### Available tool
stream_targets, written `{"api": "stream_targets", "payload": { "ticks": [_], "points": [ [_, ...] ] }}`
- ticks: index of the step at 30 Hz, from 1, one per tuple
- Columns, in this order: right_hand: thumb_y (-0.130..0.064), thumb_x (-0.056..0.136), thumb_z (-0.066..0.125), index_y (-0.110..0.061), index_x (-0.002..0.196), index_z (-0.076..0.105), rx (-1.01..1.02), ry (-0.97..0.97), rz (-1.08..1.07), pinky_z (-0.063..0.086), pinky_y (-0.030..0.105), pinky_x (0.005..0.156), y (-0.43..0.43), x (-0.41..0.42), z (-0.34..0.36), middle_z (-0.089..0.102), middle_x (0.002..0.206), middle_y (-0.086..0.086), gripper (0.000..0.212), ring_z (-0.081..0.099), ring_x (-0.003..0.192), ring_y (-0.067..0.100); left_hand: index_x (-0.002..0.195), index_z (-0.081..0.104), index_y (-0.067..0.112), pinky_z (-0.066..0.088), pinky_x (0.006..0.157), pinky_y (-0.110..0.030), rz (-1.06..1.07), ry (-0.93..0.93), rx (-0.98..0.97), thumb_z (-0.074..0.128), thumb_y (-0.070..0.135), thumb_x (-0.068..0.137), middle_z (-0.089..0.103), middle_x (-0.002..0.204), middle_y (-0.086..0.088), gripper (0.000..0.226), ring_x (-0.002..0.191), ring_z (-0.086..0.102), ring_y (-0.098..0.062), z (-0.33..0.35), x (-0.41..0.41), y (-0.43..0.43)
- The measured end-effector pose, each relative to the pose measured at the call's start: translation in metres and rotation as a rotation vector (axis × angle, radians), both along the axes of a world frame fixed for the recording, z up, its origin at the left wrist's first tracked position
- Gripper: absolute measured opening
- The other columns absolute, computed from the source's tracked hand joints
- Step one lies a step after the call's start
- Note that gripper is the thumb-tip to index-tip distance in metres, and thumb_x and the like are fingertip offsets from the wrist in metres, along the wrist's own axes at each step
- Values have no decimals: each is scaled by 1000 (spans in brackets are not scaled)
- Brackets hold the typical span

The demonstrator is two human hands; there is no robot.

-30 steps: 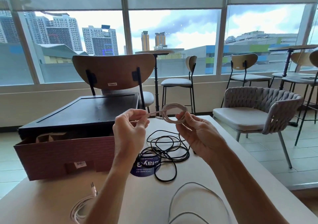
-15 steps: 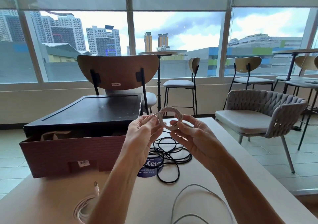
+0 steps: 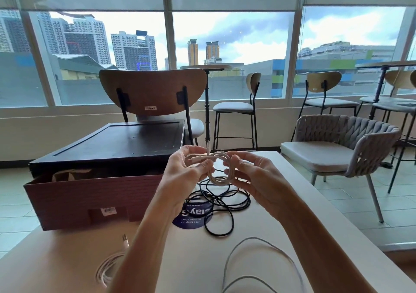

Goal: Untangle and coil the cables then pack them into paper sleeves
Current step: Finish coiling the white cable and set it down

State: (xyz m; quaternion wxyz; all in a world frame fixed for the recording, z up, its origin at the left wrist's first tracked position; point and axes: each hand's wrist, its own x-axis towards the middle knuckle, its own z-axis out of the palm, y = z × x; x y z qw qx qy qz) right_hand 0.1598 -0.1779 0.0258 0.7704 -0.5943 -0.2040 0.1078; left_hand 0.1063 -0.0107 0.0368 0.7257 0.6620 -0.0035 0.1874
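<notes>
Since a second ago the left hand [image 3: 183, 174] has been brought against the white coil [image 3: 217, 180], its tail pinched; the coil is gripped by the right hand [image 3: 255, 179] above the black cable [image 3: 221, 209]. The tail should be wrapped snugly, loops kept pinched.

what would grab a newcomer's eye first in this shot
A small white cable coil is held up mid-frame between the left hand and right hand. Just beyond, a tangled black cable lies on the table, with a brown cardboard box on the left.
</notes>
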Motion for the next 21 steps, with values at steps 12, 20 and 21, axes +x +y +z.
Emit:
{"api": "stream_targets", "payload": {
  "ticks": [12,20,21],
  "points": [
    [-10,90,70,-5,108,70,-76,-132,-27,58,27,76,-6,-1,4,73,98,17,19,70,82,19,103,68,4,61,74,-26,-82,49,32,73,3,80,77,98,-13,24,83,73,-25,3,-4,13],
    [-6,86,74,2,96,66,-105,-186,-73,58,26,70,3,-7,0,72,85,16,15,71,73,18,111,67,5,61,82,-31,-53,98,150,71,13,86,76,103,-15,26,92,73,-23,7,-16,23],
    [-6,86,74,4,94,65,-101,-199,-66,58,26,69,6,-9,0,72,84,16,16,71,72,18,108,69,4,61,78,-28,-22,85,141,69,8,89,76,101,-15,20,87,73,-21,8,-20,24]
  ]
}}
